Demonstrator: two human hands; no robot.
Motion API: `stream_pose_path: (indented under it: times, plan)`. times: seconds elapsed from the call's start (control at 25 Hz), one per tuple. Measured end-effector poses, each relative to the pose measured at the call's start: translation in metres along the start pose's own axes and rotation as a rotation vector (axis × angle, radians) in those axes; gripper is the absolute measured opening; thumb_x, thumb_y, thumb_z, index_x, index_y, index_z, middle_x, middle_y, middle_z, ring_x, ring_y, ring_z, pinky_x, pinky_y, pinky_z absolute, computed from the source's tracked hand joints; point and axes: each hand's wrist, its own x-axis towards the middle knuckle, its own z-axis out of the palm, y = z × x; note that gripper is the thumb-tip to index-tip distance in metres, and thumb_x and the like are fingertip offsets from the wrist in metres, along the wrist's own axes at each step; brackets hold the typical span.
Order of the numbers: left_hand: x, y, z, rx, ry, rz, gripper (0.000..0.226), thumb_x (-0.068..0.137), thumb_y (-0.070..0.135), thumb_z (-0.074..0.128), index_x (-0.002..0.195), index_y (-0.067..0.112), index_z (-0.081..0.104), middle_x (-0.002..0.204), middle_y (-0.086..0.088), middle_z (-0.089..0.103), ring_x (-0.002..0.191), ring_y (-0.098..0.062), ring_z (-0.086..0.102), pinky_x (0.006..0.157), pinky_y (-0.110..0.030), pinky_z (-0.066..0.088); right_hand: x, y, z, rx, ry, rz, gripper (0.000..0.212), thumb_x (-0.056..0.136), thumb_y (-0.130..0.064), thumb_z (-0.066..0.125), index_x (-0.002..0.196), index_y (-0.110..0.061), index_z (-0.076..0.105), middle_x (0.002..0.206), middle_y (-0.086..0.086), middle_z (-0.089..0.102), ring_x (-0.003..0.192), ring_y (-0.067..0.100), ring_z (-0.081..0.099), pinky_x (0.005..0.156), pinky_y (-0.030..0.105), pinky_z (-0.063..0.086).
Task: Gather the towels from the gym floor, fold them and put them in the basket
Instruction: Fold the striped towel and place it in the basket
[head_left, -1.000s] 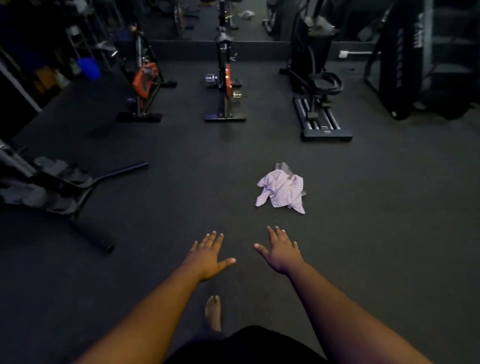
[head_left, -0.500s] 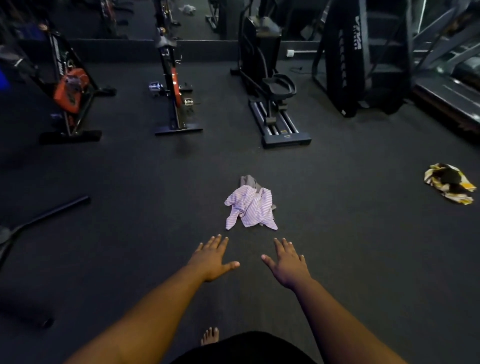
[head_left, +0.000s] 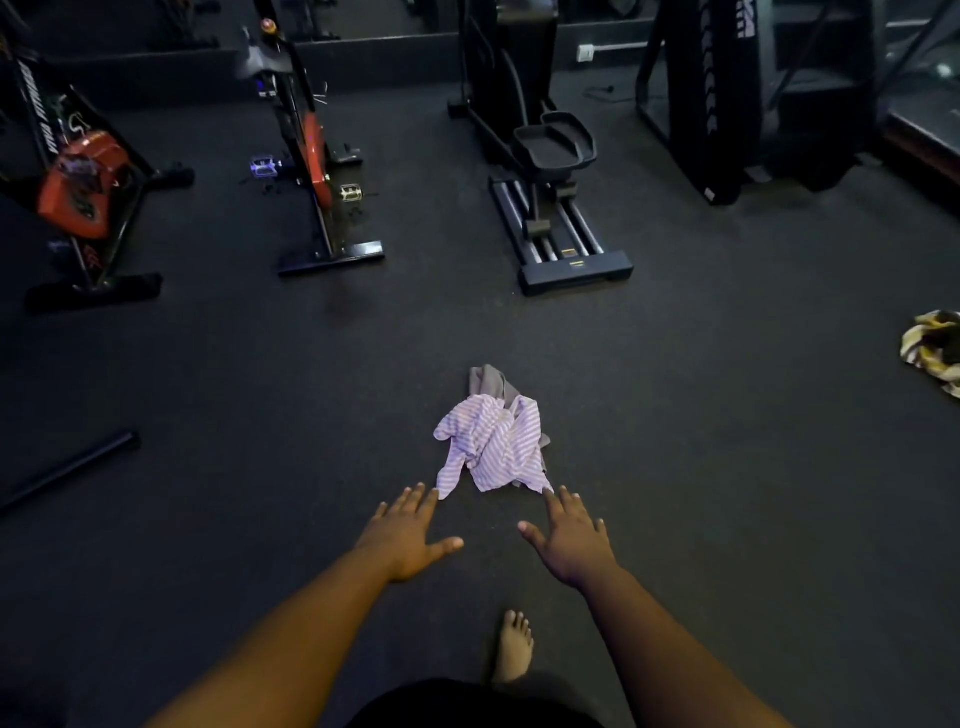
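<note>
Your left hand (head_left: 408, 538) and right hand (head_left: 571, 540) reach forward over the dark gym floor (head_left: 727, 467), palms down, fingers straight and spread, holding nothing. Just ahead of your fingertips lies a crumpled purple-and-white striped towel (head_left: 493, 447), its two lower corners pointing toward your hands; in this view the tips of both hands sit almost at those corners, though whether they touch the cloth cannot be told. A grey towel (head_left: 488, 382) pokes out from under the striped one on its far side, the two lying together in one heap. At the right edge of the view, well apart from the heap, a yellow, black and white towel (head_left: 932, 348) lies bunched on the floor, partly cut off by the frame.

Your bare foot (head_left: 514, 644) is planted on the floor between your forearms, toes toward the heap.

Beyond the towels stands a row of machines: a red-and-black exercise bike (head_left: 78, 187) at far left, a second exercise bike (head_left: 311, 156) beside it, a black elliptical trainer (head_left: 550, 176) straight ahead of the heap, and a tall black machine (head_left: 722, 93) to the right. A black bar (head_left: 67, 470) lies on the floor at left, running out of view.
</note>
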Motion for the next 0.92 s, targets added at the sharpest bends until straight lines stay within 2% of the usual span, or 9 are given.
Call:
stream_pose_path:
  times: [0.08, 0.2, 0.24, 0.32, 0.4, 0.56, 0.68, 0.8, 0.92]
  plan:
    - [0.038, 0.009, -0.018, -0.058, -0.005, -0.029, 0.156, 0.031, 0.106, -0.015, 0.163, 0.023, -0.003, 0.171, -0.004, -0.005, 0.158, -0.022, 0.000, 0.126, -0.048, 0.008, 0.044, 0.010, -0.019, -0.017, -0.040, 0.004, 0.085, 0.094, -0.074, 0.036, 0.162, -0.027, 0.013, 0.170, 0.000, 0.005, 0.157, 0.020, 0.003, 0.122, 0.057, 0.012]
    - [0.095, 0.014, -0.037, -0.107, -0.033, -0.036, 0.152, 0.037, 0.106, -0.012, 0.163, 0.021, -0.001, 0.171, -0.005, -0.004, 0.158, -0.023, 0.000, 0.126, -0.048, 0.009, 0.103, 0.015, -0.038, -0.050, -0.095, 0.007, 0.084, 0.094, -0.074, 0.035, 0.161, -0.028, 0.012, 0.170, 0.000, 0.005, 0.157, 0.021, 0.002, 0.122, 0.057, 0.012]
    - [0.118, 0.012, -0.041, -0.127, -0.048, -0.044, 0.144, 0.047, 0.105, -0.006, 0.163, 0.021, -0.001, 0.171, -0.005, -0.004, 0.158, -0.023, 0.001, 0.125, -0.049, 0.009, 0.127, 0.015, -0.041, -0.062, -0.113, 0.006, 0.084, 0.095, -0.073, 0.035, 0.161, -0.028, 0.013, 0.170, 0.000, 0.005, 0.157, 0.020, 0.003, 0.122, 0.057, 0.012]
    - [0.171, 0.004, -0.044, -0.142, -0.066, -0.065, 0.115, 0.078, 0.094, 0.021, 0.164, 0.020, 0.002, 0.171, -0.006, -0.003, 0.158, -0.023, 0.001, 0.125, -0.049, 0.009, 0.180, 0.015, -0.042, -0.082, -0.146, 0.014, 0.083, 0.095, -0.072, 0.037, 0.161, -0.028, 0.014, 0.170, 0.000, 0.007, 0.157, 0.020, 0.003, 0.122, 0.056, 0.013]
    - [0.229, -0.012, -0.040, -0.170, -0.102, -0.095, 0.100, 0.091, 0.078, 0.039, 0.164, 0.019, 0.003, 0.171, -0.006, -0.002, 0.158, -0.024, 0.001, 0.125, -0.049, 0.008, 0.238, 0.010, -0.038, -0.101, -0.186, 0.010, 0.082, 0.095, -0.070, 0.041, 0.161, -0.028, 0.016, 0.170, 0.000, 0.009, 0.157, 0.020, 0.005, 0.122, 0.056, 0.015]
    - [0.342, -0.043, -0.020, -0.160, -0.223, -0.131, 0.095, 0.094, 0.073, 0.039, 0.163, 0.019, 0.001, 0.171, -0.006, -0.004, 0.158, -0.025, 0.000, 0.126, -0.049, 0.007, 0.350, 0.010, -0.006, -0.086, -0.255, 0.042, 0.080, 0.094, -0.069, 0.044, 0.159, -0.030, 0.019, 0.169, -0.002, 0.013, 0.156, 0.019, 0.009, 0.121, 0.052, 0.019]
    - [0.427, -0.068, 0.014, -0.176, -0.282, -0.141, 0.092, 0.095, 0.072, 0.040, 0.163, 0.021, 0.004, 0.171, -0.007, -0.003, 0.158, -0.025, 0.001, 0.125, -0.049, 0.008, 0.437, 0.030, 0.038, -0.100, -0.309, 0.084, 0.080, 0.093, -0.071, 0.045, 0.158, -0.027, 0.027, 0.166, -0.001, 0.026, 0.153, 0.021, 0.022, 0.120, 0.048, 0.028]
    - [0.508, -0.092, 0.054, -0.149, -0.296, -0.152, 0.104, 0.083, 0.084, 0.028, 0.163, 0.023, 0.003, 0.171, -0.005, -0.001, 0.158, -0.024, 0.003, 0.125, -0.048, 0.008, 0.523, 0.056, 0.084, -0.091, -0.345, 0.126, 0.071, 0.094, -0.067, 0.047, 0.152, -0.027, 0.039, 0.151, 0.002, 0.050, 0.140, 0.026, 0.043, 0.111, 0.044, 0.039]
    - [0.572, -0.113, 0.099, -0.098, -0.322, -0.137, 0.105, 0.084, 0.086, 0.028, 0.163, 0.023, 0.000, 0.171, -0.005, -0.002, 0.158, -0.024, 0.003, 0.125, -0.048, 0.009, 0.599, 0.080, 0.131, -0.140, -0.349, 0.136, 0.058, 0.097, -0.064, 0.046, 0.138, -0.024, 0.053, 0.131, 0.006, 0.065, 0.122, 0.029, 0.058, 0.097, 0.041, 0.048]
